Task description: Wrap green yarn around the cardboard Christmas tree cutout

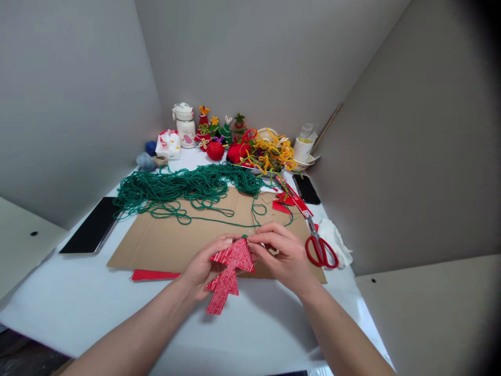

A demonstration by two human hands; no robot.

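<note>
A red patterned tree-shaped cutout (230,266) is held tilted above the front edge of the cardboard sheet (164,245). My left hand (205,261) grips its left side, fingers behind and thumb near the tip. At the tip sits a small wrap of green yarn (245,236). My right hand (284,253) pinches at that tip, fingers closed on the yarn there; the exact grip is partly hidden. A strand runs back toward the large tangle of green yarn (176,185) lying across the cardboard's far side.
Red-handled scissors (321,250) lie at the right by a white tissue (334,243) and a phone (306,189). A black tablet (92,224) is at left. Behind stand a bottle (185,125), small yarn trees (227,130), a red yarn ball (215,150) and yellow yarn scraps (274,151).
</note>
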